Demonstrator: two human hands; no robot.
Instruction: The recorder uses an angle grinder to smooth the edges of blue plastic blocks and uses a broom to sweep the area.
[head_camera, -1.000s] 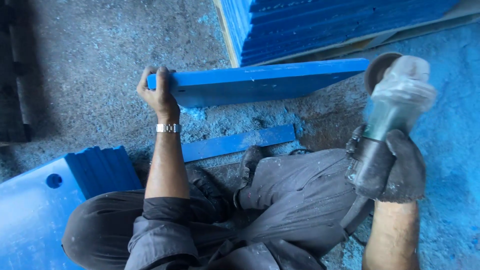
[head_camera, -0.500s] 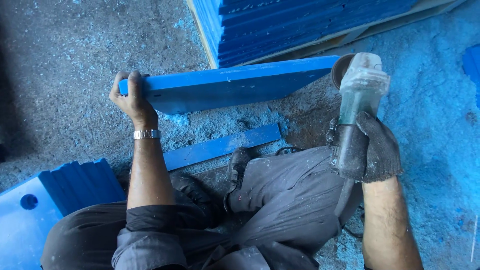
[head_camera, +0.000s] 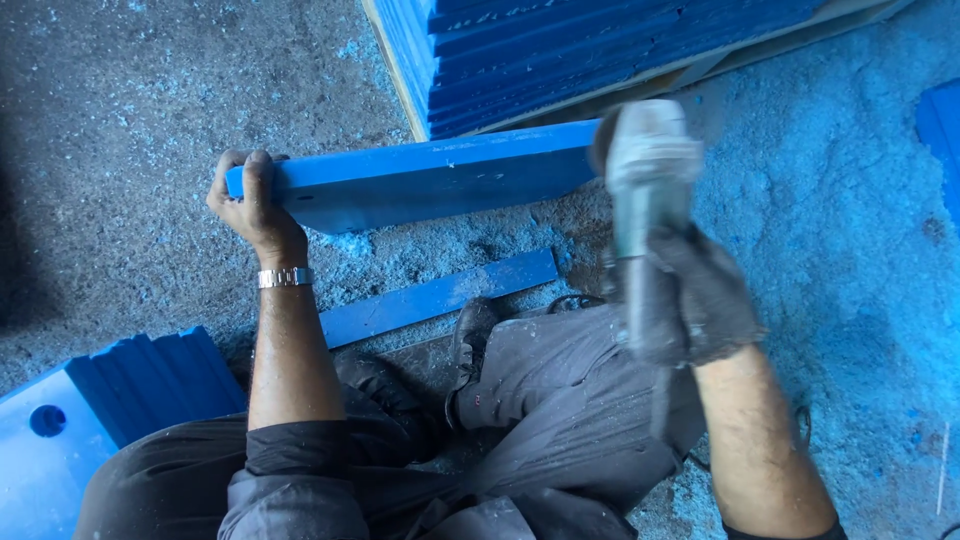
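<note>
Gripping the left end of a blue board (head_camera: 430, 180) with the bare left hand (head_camera: 252, 205), fingers curled over the top edge, thumb behind; a metal watch (head_camera: 285, 277) sitting on the wrist. Clamping the gloved right hand (head_camera: 690, 295) around the body of a grey grinder (head_camera: 645, 175), its head blurring against the board's right end, the disc itself too smeared to make out. Standing on edge on the floor (head_camera: 150, 110), one board, slanting slightly up to the right. Lying flat just below it, one narrow blue strip (head_camera: 440, 297), its lower end disappearing behind a knee. Crouching in grey trousers, one dark shoe (head_camera: 470, 335) showing between the legs. Piling behind the board, one stack (head_camera: 600, 50) of blue sheets on a pale base, cut off by the top edge, count unclear. Leaning at lower left, a ribbed stack (head_camera: 150, 385) of blue sheets beside a slab (head_camera: 40, 460) with one round hole. Covering the floor at right, blue dust (head_camera: 860, 270).
</note>
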